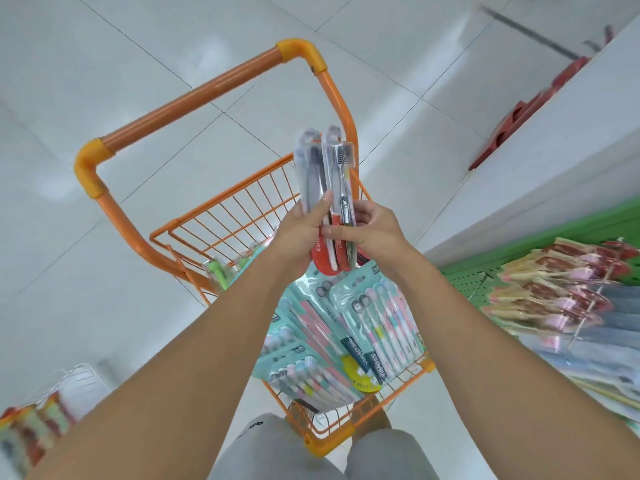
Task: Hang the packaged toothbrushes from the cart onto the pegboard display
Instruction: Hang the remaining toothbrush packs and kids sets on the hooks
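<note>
Head view: both hands, left hand (300, 233) and right hand (372, 233), clasp slim toothbrush packs (327, 188); below that grip the cart (242, 199) holds many packs, so most hanging remains.

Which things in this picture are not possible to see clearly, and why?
- Head view: how many toothbrush packs the left hand and right hand hold; they overlap.
- Cart bottom: covered by mint packs.
- Green pegboard: cut by the right edge; hanging packs blurred.
- Items at lower left: blurred.
</note>
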Demonstrator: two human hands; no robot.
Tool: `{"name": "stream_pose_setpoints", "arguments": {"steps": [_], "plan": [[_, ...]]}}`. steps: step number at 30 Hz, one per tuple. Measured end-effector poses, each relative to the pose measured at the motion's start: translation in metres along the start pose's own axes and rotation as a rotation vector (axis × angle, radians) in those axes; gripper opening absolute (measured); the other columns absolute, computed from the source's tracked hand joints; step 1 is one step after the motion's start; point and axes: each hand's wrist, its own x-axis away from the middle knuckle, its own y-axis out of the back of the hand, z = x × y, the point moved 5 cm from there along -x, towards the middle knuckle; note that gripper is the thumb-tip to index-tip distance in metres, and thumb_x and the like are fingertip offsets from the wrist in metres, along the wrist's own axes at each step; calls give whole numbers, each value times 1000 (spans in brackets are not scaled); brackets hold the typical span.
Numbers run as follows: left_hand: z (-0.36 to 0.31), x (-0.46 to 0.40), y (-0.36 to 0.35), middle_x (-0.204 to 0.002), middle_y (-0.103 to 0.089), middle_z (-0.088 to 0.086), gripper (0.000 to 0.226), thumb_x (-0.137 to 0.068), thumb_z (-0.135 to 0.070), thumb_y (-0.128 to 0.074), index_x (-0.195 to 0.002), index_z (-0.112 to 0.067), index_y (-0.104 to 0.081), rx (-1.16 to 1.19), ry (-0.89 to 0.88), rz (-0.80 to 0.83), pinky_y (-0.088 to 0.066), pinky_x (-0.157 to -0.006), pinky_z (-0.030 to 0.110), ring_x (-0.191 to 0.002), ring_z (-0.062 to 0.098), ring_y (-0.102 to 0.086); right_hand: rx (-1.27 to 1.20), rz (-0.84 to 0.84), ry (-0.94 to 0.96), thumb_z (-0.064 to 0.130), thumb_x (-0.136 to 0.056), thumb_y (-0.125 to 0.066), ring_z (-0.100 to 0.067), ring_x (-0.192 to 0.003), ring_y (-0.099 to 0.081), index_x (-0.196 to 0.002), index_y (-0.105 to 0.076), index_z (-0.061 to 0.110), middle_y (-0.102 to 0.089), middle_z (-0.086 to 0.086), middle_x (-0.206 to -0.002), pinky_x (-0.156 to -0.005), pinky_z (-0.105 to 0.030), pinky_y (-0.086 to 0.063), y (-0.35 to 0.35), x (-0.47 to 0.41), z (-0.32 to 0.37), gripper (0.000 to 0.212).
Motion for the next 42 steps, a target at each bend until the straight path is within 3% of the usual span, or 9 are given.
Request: {"name": "stream_pose_setpoints", "arguments": {"steps": [4, 8, 11, 14, 19, 23, 27, 36, 42], "plan": [[-23, 27, 25, -107, -77, 9, 26, -99, -27, -63, -122, -15, -66, -89, -115, -72, -56, -95, 50, -99, 27, -74, -100, -98, 25, 18, -66, -94, -16, -85, -75, -108, -70, 15, -78, 0, -95, -83, -41, -60, -8, 30, 24, 48], [-34, 63, 39, -105, -77, 9, 28, -95, -20, -68, -122, -15, -67, -75, -158, -49, -60, -83, 41, -94, 26, -75, -117, -267, 35, 36, -44, -100, -26, -89, -76, -112, -63, 14, -77, -7, -102, -83, -46, -61, 9, 84, 31, 80], [-15, 87, 28, -104, -77, 13, 27, -94, -13, -67, -121, -9, -68, -32, -88, 77, -60, -74, 37, -85, 26, -75, -205, -284, 41, 21, -59, -91, -27, -85, -75, -109, -64, 12, -77, -9, -99, -83, -45, -59, 23, 139, 13, 57], [19, 111, 3, -108, -75, 17, 26, -93, -6, -66, -119, -7, -68, -56, -12, 189, -58, -84, 43, -88, 30, -72, -370, -317, 36, 11, -75, -78, -29, -88, -70, -119, -62, 6, -74, -17, -109, -86, -45, -57, 39, 196, -16, 47], [65, 155, -63, -109, -75, 17, 27, -90, -3, -67, -116, -10, -70, -190, 36, 348, -58, -87, 43, -94, 30, -71, -526, -472, 48, -2, -87, -65, -20, -84, -74, -118, -64, 12, -77, -7, -102, -77, -36, -61, 81, 282, -60, 34], [92, 200, -117, -101, -78, 6, 23, -88, -6, -72, -109, -17, -70, -343, -24, 493, -59, -79, 35, -90, 21, -75, -574, -569, 78, 9, -94, -63, -30, -101, -71, -129, -63, 6, -72, -16, -119, -89, -42, -56, 117, 345, -93, 35], [135, 248, -170, -103, -78, 2, 26, -88, -15, -75, -114, -18, -71, -487, -48, 577, -59, -88, 41, -97, 24, -75, -620, -703, 92, 22, -97, -63, -40, -115, -66, -127, -64, 4, -70, -21, -122, -105, -53, -49, 151, 409, -134, 36], [275, 337, -285, -106, -77, 4, 27, -89, -14, -75, -115, -18, -71, -556, -29, 481, -57, -94, 45, -96, 22, -75, -509, -871, 49, 9, -98, -62, -24, -82, -75, -110, -71, 11, -78, -10, -95, -70, -33, -58, 261, 552, -257, 15], [319, 336, -337, -108, -77, -7, 31, -92, -25, -72, -122, -27, -66, -612, -97, 488, -54, -98, 42, -101, 13, -73, -585, -879, 67, 12, -97, -64, -23, -81, -76, -106, -71, 10, -79, -9, -93, -71, -34, -58, 309, 550, -295, 12]]}}
